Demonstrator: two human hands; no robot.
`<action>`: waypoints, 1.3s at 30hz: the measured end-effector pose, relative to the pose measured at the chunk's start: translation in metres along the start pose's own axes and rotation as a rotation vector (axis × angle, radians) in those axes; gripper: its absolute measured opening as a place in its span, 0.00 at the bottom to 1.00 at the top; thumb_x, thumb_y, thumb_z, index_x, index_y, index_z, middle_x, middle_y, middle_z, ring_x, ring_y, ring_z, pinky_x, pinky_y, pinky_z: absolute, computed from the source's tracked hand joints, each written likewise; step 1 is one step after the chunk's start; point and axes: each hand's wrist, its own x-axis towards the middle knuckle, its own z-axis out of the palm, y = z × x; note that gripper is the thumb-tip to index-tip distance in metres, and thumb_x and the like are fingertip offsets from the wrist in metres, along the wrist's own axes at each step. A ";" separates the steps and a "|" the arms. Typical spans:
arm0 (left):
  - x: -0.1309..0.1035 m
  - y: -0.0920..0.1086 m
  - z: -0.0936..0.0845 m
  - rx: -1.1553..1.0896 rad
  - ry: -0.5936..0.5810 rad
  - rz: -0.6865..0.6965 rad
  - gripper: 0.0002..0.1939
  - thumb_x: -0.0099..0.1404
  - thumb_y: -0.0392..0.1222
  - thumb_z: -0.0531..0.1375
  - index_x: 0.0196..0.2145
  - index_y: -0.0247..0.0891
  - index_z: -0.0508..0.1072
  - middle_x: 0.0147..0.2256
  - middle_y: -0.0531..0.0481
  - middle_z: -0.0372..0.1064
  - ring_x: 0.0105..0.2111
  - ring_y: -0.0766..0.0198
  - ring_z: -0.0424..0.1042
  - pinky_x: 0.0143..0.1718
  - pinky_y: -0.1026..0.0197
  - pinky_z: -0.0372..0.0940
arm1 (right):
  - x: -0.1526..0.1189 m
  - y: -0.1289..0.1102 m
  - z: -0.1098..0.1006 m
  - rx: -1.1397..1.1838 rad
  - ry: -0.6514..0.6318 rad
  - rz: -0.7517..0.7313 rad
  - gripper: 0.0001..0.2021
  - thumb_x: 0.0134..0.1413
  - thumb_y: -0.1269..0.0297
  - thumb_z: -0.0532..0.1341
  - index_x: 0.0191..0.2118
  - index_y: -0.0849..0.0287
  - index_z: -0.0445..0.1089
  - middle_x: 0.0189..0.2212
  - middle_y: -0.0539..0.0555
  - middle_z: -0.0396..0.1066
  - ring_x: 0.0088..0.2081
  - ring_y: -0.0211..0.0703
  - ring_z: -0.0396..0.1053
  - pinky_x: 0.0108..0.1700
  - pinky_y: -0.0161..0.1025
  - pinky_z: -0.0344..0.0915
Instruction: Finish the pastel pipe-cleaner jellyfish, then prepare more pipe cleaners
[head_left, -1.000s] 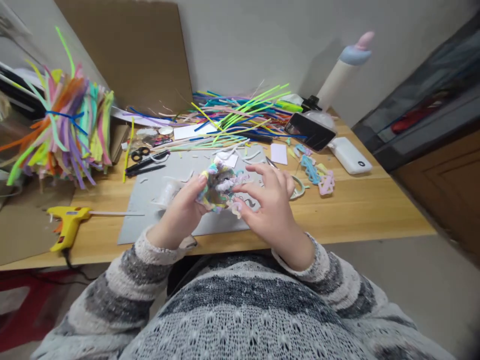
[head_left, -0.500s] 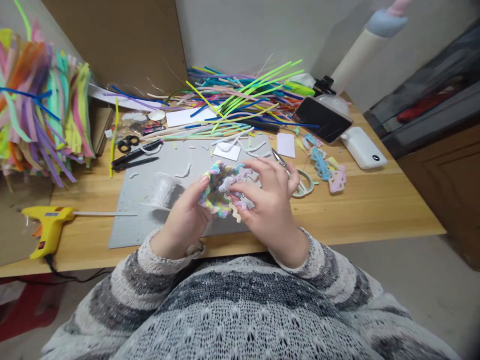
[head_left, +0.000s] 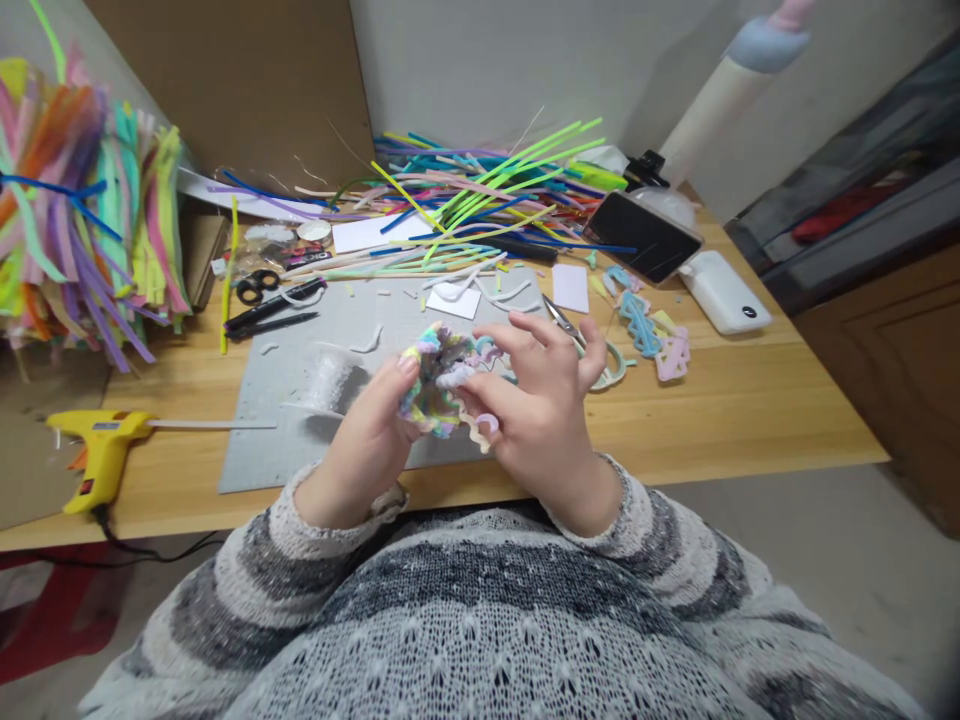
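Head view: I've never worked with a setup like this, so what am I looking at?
There's no machine here: a person works with bare hands, filmed by a camera worn on the head, looking forward and down. The left hand holds a fuzzy multicolored piece; the right hand has fingers at it, though its exact grip is unclear. A gray mat lies on the wooden table, with a glue gun at left, stems behind and a phone toward the right.
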 end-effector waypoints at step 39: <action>-0.004 0.000 0.011 -0.034 0.039 -0.080 0.19 0.65 0.48 0.57 0.52 0.41 0.68 0.47 0.47 0.71 0.43 0.58 0.71 0.33 0.63 0.67 | 0.001 0.006 0.004 0.056 -0.051 -0.014 0.06 0.57 0.64 0.58 0.31 0.51 0.71 0.53 0.48 0.68 0.60 0.52 0.55 0.65 0.61 0.32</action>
